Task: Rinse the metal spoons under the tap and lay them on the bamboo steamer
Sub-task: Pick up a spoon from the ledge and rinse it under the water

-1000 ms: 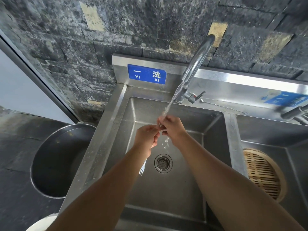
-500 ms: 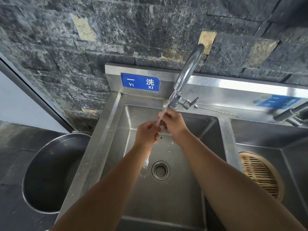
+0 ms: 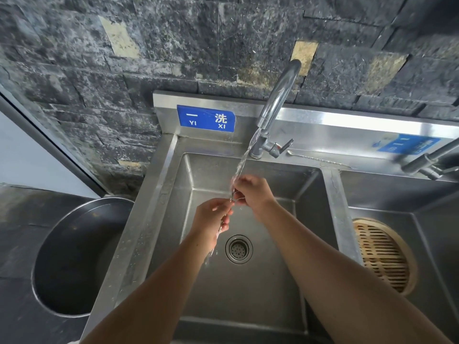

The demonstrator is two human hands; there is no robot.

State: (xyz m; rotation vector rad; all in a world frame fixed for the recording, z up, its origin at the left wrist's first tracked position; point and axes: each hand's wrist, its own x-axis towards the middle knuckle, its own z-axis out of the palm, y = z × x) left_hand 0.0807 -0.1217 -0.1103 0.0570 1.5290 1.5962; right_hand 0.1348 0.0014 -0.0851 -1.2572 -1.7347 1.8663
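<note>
Water runs from the curved tap (image 3: 278, 100) into the left sink basin (image 3: 260, 294). Under the stream, my left hand (image 3: 211, 217) and my right hand (image 3: 252, 192) both grip a thin metal utensil (image 3: 219, 232). Its lower end sticks out below my left hand toward the drain and looks forked in the earlier frames; its upper end is hidden in my fingers. The round bamboo steamer (image 3: 382, 254) lies in the right basin with nothing on it. A long thin metal spoon (image 3: 320, 160) rests on the ledge behind the basins, right of the tap.
A drain strainer (image 3: 239, 249) sits at the middle of the left basin. A large round metal pot (image 3: 74, 256) stands on the dark counter left of the sink. A second tap (image 3: 427, 160) reaches in at the right. A stone wall rises behind.
My hands have shifted slightly along the utensil under the stream, the left one lower. The camera has tilted, so the sink sits lower in view.
</note>
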